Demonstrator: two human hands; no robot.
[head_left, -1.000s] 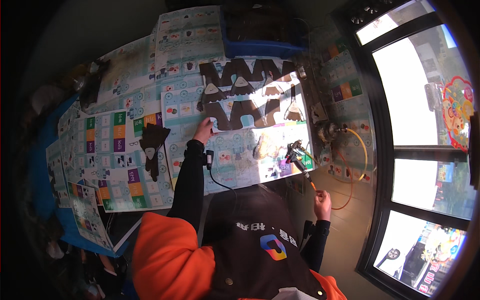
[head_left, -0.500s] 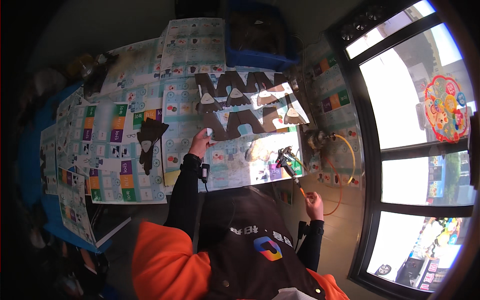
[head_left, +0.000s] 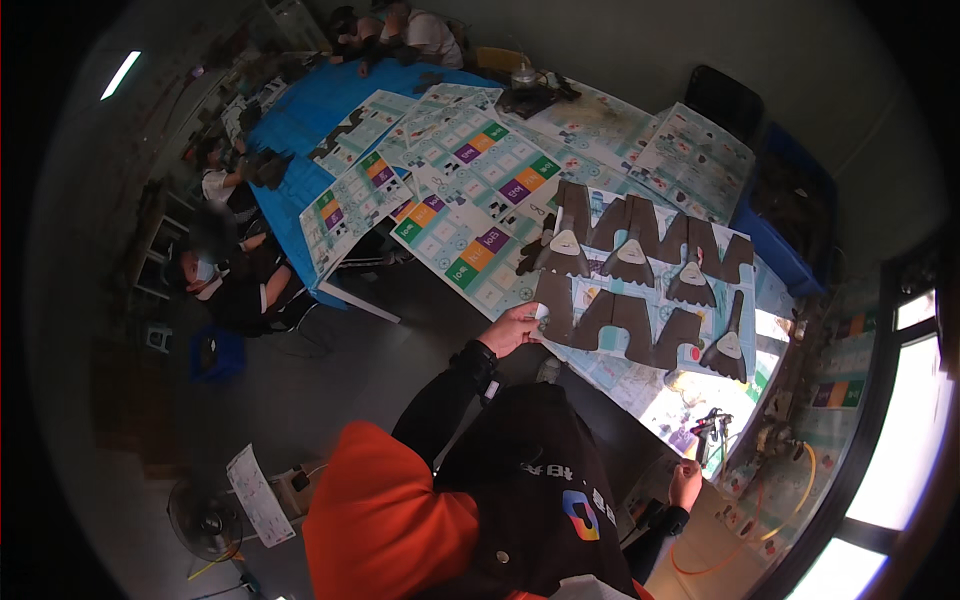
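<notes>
My left hand (head_left: 510,331) pinches the near left corner of a printed sheet (head_left: 590,279). On that sheet lie rows of dark brown cut pieces (head_left: 627,326), some shaped like glove parts with pale triangular patches (head_left: 691,280). Much of the sheet reaches out over the table. At the table's near right edge, my right hand (head_left: 685,486) is closed at the lower end of a small spray gun (head_left: 711,424), where its hose joins. The fingers partly hide that grip. Dark brown pieces (head_left: 533,256) show beside the sheet's left edge.
Printed paper (head_left: 500,165) covers the table, and a blue bin (head_left: 748,222) stands at its far right. Yellow hose (head_left: 811,480) curves by the window. People sit around a blue-covered table (head_left: 300,130) at left. A fan (head_left: 205,515) stands on the floor.
My view has swung left, bringing the blue table and the people into sight. My left hand still holds the sheet's corner; my right hand remains at the spray gun's lower end.
</notes>
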